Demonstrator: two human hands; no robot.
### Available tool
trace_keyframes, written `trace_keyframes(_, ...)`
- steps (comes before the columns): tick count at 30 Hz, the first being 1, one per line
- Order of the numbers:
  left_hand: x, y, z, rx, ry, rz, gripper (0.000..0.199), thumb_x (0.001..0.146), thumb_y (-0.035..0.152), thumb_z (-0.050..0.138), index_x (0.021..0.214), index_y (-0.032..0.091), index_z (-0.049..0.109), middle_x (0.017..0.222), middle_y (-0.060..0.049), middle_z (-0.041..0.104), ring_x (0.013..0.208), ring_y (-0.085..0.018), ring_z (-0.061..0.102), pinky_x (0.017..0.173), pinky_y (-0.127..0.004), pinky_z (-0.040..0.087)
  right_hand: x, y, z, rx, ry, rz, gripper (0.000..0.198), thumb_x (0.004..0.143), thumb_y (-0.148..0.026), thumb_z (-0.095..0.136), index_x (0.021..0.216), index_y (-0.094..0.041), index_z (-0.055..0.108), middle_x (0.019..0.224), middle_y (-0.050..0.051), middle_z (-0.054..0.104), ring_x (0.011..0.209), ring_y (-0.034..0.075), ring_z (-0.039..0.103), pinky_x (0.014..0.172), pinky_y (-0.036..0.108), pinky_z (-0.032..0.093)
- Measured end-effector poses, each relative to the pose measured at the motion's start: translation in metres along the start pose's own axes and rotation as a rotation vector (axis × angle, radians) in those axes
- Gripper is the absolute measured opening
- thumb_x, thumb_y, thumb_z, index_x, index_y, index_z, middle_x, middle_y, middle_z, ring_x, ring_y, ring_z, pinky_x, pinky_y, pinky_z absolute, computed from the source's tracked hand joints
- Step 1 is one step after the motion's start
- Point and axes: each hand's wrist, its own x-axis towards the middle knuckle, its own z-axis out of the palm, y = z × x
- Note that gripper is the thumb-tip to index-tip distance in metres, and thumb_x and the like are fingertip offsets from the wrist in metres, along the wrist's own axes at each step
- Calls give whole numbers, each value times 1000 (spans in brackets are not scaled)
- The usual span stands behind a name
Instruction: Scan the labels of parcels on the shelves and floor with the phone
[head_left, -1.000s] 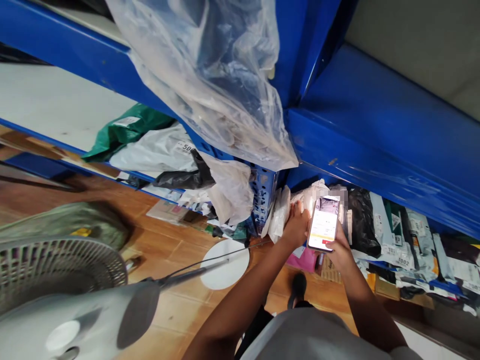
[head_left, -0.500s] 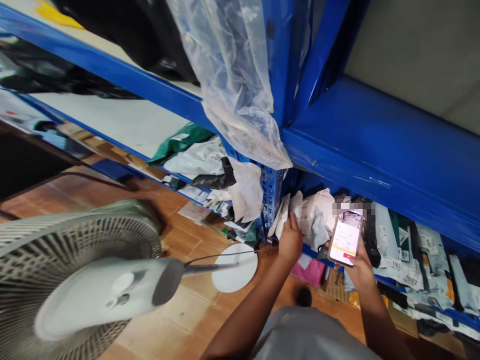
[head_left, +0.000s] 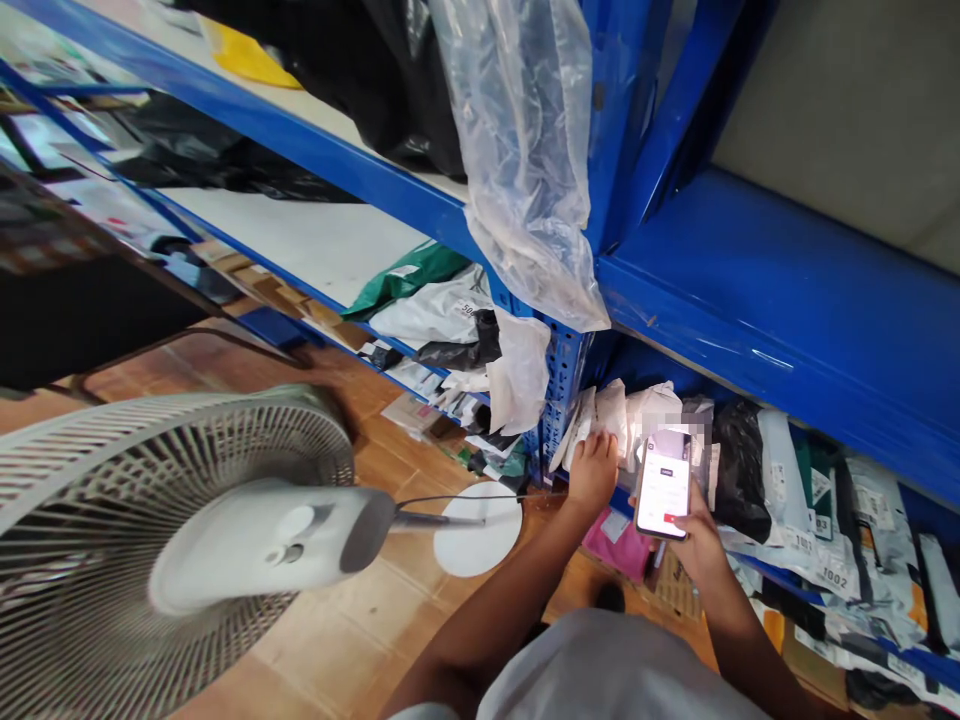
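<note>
My right hand (head_left: 699,545) is wrapped round a smartphone (head_left: 664,485), with its lit screen facing up and the thumb on the lower part, near a red button. The screen's small text is unreadable. My left hand (head_left: 595,468) has its fingers curled over the top of a white parcel bag (head_left: 611,408) in a row of upright parcels on the low shelf. Another pale bag (head_left: 577,430) leans just left of these fingers, by the blue post. Behind the phone, a larger white parcel (head_left: 654,402) is partly hidden.
A blue shelf beam (head_left: 750,290) runs above my hands. Clear plastic sheeting (head_left: 525,150) hangs down the post. A large grey fan (head_left: 262,545) stands at the left, its round white base (head_left: 478,530) on the tiled floor. A black bag (head_left: 739,470) and numbered parcels stand further right.
The view has shifted left, so the shelves and fan sit further right. My left hand's fingers have moved right across the parcels. The phone has come closer to the left hand, and its screen differs.
</note>
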Motion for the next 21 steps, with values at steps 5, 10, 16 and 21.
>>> trace_keyframes(5, 5, -6, -4, 17, 61, -42, 36, 90, 18, 62, 126, 11, 65, 127, -22, 67, 131, -38, 52, 111, -56, 39, 5, 1, 19, -9, -19, 2, 93, 59, -20, 68, 149, -35, 48, 122, 9, 79, 94, 36, 77, 70, 49, 63)
trace_keyframes(10, 8, -18, 0, -51, 50, -13, 43, 91, 10, 56, 133, 17, 65, 127, -15, 72, 138, -34, 50, 109, -54, 39, 6, -2, 17, -33, -1, -13, 97, 58, -20, 70, 151, -33, 46, 110, 7, 82, 96, 36, 77, 67, 44, 63)
trace_keyframes(16, 1, -35, -2, -112, -27, 172, 54, 90, 10, 57, 137, 35, 65, 142, -4, 67, 147, -31, 42, 113, -54, 33, 8, 1, 4, -60, -15, 16, 101, 60, -20, 69, 155, -32, 38, 110, 9, 82, 89, 38, 78, 49, 35, 56)
trace_keyframes(21, 0, -28, 9, -114, -16, 241, 45, 95, 12, 52, 132, 31, 69, 146, -7, 62, 147, -34, 40, 116, -59, 29, 15, 14, 12, -79, -82, 46, 90, 60, -22, 70, 147, -33, 47, 113, 9, 80, 95, 38, 77, 46, 33, 56)
